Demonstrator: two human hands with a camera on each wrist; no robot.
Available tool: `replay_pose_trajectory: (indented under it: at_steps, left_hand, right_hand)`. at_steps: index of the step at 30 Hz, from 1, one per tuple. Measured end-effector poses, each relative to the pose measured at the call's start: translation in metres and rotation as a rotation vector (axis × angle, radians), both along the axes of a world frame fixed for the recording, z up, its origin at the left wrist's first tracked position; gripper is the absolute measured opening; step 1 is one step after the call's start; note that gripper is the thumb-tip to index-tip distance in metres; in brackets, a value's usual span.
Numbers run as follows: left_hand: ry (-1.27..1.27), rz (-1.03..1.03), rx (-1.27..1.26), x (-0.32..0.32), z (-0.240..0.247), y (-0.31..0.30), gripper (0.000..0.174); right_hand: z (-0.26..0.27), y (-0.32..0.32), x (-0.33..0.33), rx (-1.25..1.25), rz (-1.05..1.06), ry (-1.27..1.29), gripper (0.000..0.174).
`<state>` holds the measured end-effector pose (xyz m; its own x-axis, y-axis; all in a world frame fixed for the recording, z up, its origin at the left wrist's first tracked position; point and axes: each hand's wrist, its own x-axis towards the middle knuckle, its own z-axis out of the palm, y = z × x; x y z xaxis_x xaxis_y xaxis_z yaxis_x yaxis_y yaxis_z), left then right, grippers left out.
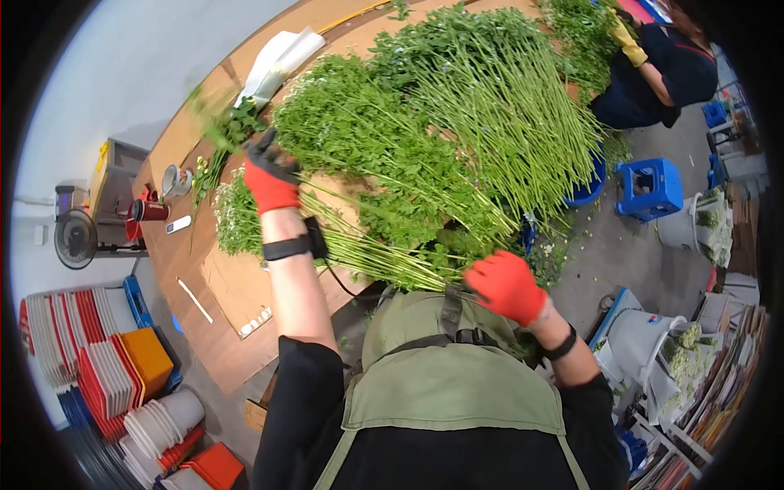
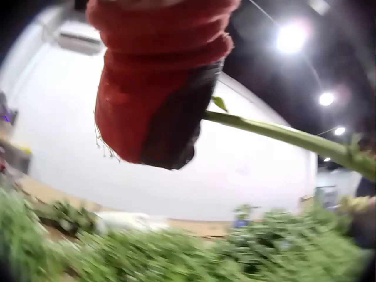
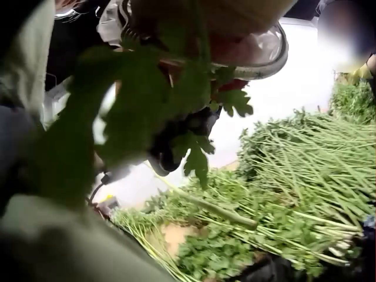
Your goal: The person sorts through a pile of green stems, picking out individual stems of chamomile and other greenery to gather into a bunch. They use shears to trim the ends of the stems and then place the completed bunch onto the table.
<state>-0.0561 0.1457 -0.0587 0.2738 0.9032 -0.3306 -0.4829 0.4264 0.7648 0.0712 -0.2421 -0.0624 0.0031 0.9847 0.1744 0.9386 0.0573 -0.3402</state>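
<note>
My left hand (image 1: 272, 175), in a red glove with dark fingers, is raised over the table's left side and grips a green flower stem (image 2: 282, 132). Past that hand, the leafy top of the stem is blurred. Close to my apron (image 1: 457, 384), my right hand (image 1: 505, 286) has its gloved fingers curled. Green leaves (image 3: 197, 161) stick out around this hand in the right wrist view and partly hide it. Between the hands lies a bundle of long stems (image 1: 376, 257) with small white flowers at its left end.
Large heaps of cut stems (image 1: 514, 122) and leafy flowers (image 1: 343, 106) cover the table (image 1: 237, 351). A white wrapper (image 1: 278, 61) lies at the back. Another person (image 1: 653, 73) works at far right, near a blue stool (image 1: 649, 188). Stacked buckets (image 1: 122, 367) stand at lower left.
</note>
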Motion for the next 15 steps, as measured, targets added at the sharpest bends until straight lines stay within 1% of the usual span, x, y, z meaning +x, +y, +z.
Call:
replay_pose_trajectory:
  at_steps: [1,2,3,4,5,6,7,8,9,10,11,12,13,14,15]
  left_hand:
    - [-0.080,-0.062,0.023,-0.027,-0.010,0.027,0.048]
    - [-0.161,-0.120,0.050,-0.052,-0.021,0.048,0.048]
    - [-0.120,-0.067,0.028,-0.062,-0.010,0.041,0.050]
    - [-0.108,-0.051,0.030,-0.072,-0.010,0.032,0.050]
    - [-0.037,-0.006,0.034,-0.079,-0.008,0.023,0.050]
    - [0.030,0.035,0.039,-0.086,-0.007,0.016,0.051]
    - [0.099,0.057,0.065,-0.095,-0.015,0.009,0.050]
    - [0.048,0.058,-0.001,-0.102,-0.029,0.007,0.048]
    - [-0.002,0.060,-0.067,-0.110,-0.047,0.007,0.047]
    - [-0.017,0.027,-0.049,-0.115,-0.071,0.005,0.042]
    - [-0.109,0.091,-0.092,-0.110,-0.092,-0.004,0.036]
    - [0.020,0.122,-0.074,-0.101,-0.098,-0.021,0.031]
    - [0.122,0.149,-0.081,-0.108,-0.130,-0.024,0.033]
    - [0.494,0.029,-0.133,-0.134,-0.172,-0.017,0.050]
    - [0.796,0.174,0.059,-0.131,-0.171,-0.031,0.058]
  right_hand:
    - [-0.016,-0.020,0.009,-0.044,-0.068,0.024,0.015]
    - [-0.033,-0.040,0.021,-0.124,-0.208,-0.010,0.014]
    - [-0.061,-0.062,0.034,-0.092,-0.349,-0.072,0.014]
    - [-0.074,-0.078,0.044,-0.145,-0.411,-0.091,0.013]
    - [-0.086,-0.088,0.054,-0.192,-0.476,-0.114,0.013]
    - [-0.100,-0.100,0.059,-0.185,-0.467,-0.111,0.013]
    - [-0.112,-0.113,0.063,-0.493,-0.483,-0.189,0.018]
    - [-0.119,-0.117,0.065,-0.798,-0.492,-0.273,0.024]
    - [-0.119,-0.112,0.063,-0.789,-0.481,-0.279,0.024]
    - [-0.111,-0.100,0.057,-0.734,-0.529,-0.310,0.027]
    - [-0.104,-0.088,0.050,-0.679,-0.575,-0.336,0.031]
    - [-0.098,-0.071,0.046,-0.671,-0.558,-0.337,0.031]
    - [-0.092,-0.048,0.044,-0.570,-0.561,-0.315,0.032]
    - [-0.085,-0.026,0.043,-0.469,-0.562,-0.292,0.032]
    - [-0.077,-0.004,0.040,-0.348,-0.495,-0.272,0.034]
